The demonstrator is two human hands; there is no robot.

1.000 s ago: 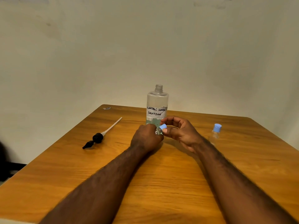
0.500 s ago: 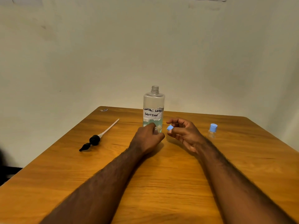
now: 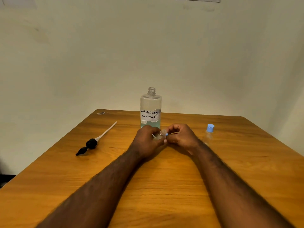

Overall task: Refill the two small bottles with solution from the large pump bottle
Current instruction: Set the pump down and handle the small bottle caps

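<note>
Frame centre: left hand (image 3: 146,141) has its fingers curled round a small bottle (image 3: 158,137). The right hand (image 3: 181,137) pinches a blue cap (image 3: 166,134) at the bottle's mouth. Large bottle (image 3: 150,111) stands uncapped just behind. Second small bottle (image 3: 209,134), capped, stands centre right. Pump (image 3: 91,143) lies centre left on the table (image 3: 164,186).

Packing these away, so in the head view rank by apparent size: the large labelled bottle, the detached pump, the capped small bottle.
1. Large labelled bottle, bulkiest.
2. Detached pump, spans longer but thin.
3. Capped small bottle, clearly smallest.
</note>
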